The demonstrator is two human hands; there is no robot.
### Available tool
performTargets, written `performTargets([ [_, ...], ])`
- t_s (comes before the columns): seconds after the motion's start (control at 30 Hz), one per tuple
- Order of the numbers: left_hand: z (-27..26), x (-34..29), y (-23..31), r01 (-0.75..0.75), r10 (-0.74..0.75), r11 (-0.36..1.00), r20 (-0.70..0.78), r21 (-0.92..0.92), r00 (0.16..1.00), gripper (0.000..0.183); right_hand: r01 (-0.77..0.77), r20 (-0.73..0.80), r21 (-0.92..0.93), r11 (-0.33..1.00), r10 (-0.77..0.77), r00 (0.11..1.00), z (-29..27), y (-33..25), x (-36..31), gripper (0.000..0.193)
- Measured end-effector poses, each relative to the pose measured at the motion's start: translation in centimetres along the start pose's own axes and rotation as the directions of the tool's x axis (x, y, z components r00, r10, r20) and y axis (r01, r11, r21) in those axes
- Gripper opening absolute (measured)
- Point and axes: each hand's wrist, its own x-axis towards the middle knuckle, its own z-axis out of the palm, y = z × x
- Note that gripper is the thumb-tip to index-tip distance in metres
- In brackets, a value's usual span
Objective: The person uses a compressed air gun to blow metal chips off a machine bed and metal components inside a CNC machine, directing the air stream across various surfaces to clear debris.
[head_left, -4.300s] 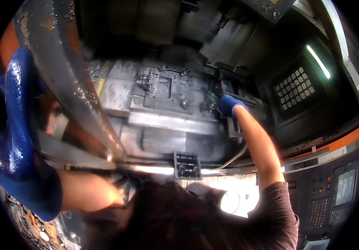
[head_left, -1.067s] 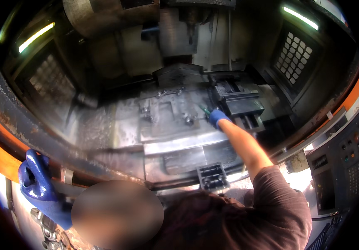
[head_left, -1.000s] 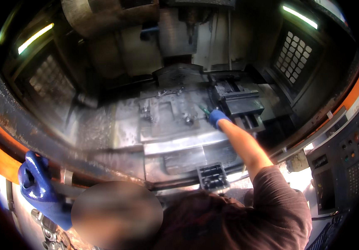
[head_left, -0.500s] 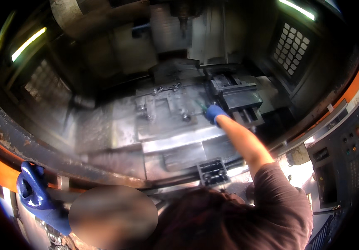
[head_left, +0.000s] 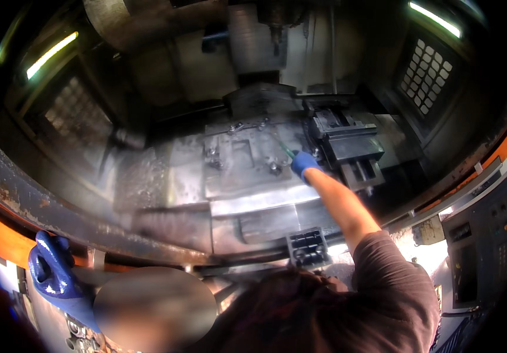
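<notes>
My right hand (head_left: 304, 165), in a blue glove, reaches over the flat metal plate (head_left: 230, 187) on the machine table. It is closed on a thin green stick-like tool (head_left: 287, 150), which points away from me and to the left over the plate; its far tip is blurred. Just left of that hand is a bolted clamp (head_left: 274, 167), with several similar fittings around the plate. Far to the left, my left hand (head_left: 53, 267), in a shiny dark blue glove, has its fingers curled at the machine's orange edge (head_left: 6, 232).
A dark machine vise (head_left: 350, 141) stands right of the plate. The spindle (head_left: 275, 35) hangs at the back. A dark tray with compartments (head_left: 309, 247) sits at the front rim. On the right is a control panel (head_left: 486, 247). A scuffed metal sill (head_left: 35, 197) runs along the front left.
The whole view has shifted, moving the machine rightward in the picture. Against the plate, my right hand with the green tool has come slightly left and nearer. My left hand stays at the edge.
</notes>
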Motion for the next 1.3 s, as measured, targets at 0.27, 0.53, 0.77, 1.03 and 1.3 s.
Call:
performTargets([
  [0.27,0.2,-0.2,0.7,-0.056,0.056,0.998,-0.002,0.040,0.998,0.036,-0.036,0.016,0.033,0.999,0.036,0.999,0.3,0.0,0.3,0.035],
  [0.53,0.6,-0.4,1.0,-0.067,0.069,0.996,-0.028,0.063,0.997,0.037,-0.007,-0.076,0.074,0.997,0.012,0.997,1.1,0.7,0.4,0.034],
  [0.77,0.3,-0.2,0.2,-0.085,0.086,0.995,-0.013,0.054,0.996,0.037,-0.053,-0.037,0.041,0.998,0.055,0.998,0.9,0.9,-0.4,0.032],
  [1.03,0.5,-0.2,0.8,-0.061,0.062,0.997,-0.016,0.037,0.998,0.036,-0.070,0.011,-0.004,0.998,0.070,0.998,1.6,0.9,-0.2,0.033],
  [1.3,0.4,-0.2,0.9,-0.085,0.087,0.993,-0.019,0.080,0.996,0.034,0.109,0.024,0.012,0.994,-0.109,0.994,4.2,-3.5,-1.2,0.034],
])
